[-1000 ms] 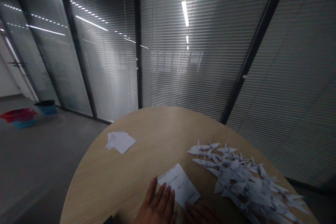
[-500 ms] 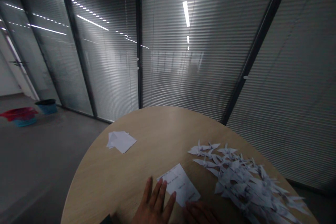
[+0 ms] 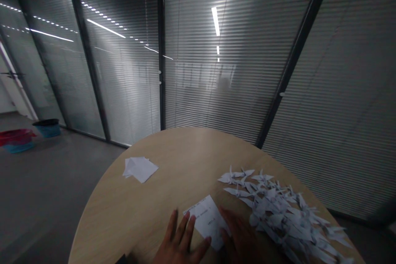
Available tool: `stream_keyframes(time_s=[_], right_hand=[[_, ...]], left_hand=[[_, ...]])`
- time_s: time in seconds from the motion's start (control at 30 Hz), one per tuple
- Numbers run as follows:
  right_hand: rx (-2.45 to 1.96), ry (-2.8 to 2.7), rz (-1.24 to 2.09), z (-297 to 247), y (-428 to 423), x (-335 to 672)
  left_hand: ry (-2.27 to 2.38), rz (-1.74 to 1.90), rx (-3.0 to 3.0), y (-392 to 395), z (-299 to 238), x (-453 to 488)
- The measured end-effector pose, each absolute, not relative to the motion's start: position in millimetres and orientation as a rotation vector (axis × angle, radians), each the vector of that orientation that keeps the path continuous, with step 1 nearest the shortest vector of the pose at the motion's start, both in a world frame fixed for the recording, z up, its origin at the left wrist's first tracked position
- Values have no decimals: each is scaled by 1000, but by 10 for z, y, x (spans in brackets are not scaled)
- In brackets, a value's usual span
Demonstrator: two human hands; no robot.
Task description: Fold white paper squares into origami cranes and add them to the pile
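The right hand [image 3: 239,235] has been moved up onto the right edge of a printed paper slip [image 3: 206,220], which lies flat on the counter [image 3: 130,210] just beside a heap of paper cranes [image 3: 278,210]. The slip is likely to handle as light, thin and floppy, so a free corner would best be pinched. The left hand [image 3: 181,237] is held open at the lower edge, fingers spread; the hands are apart, neither clamped.
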State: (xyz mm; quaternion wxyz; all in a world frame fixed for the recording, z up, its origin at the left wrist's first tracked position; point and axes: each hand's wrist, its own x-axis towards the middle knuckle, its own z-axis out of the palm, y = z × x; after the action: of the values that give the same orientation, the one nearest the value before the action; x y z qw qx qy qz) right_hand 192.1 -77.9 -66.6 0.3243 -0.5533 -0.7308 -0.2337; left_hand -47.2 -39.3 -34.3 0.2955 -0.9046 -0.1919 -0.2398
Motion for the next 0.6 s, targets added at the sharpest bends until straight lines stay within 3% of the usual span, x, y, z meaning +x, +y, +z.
stream_keyframes(time_s=[0.33,0.6], right_hand=[[-1530,-1757,-207,-691,-374,1927],[-1472,-1759,-149,-500,-429,1916]], left_hand=[[-427,-604,-2457,-399,-233,-509],[-430,-586,-2525,-409,-220,-506]])
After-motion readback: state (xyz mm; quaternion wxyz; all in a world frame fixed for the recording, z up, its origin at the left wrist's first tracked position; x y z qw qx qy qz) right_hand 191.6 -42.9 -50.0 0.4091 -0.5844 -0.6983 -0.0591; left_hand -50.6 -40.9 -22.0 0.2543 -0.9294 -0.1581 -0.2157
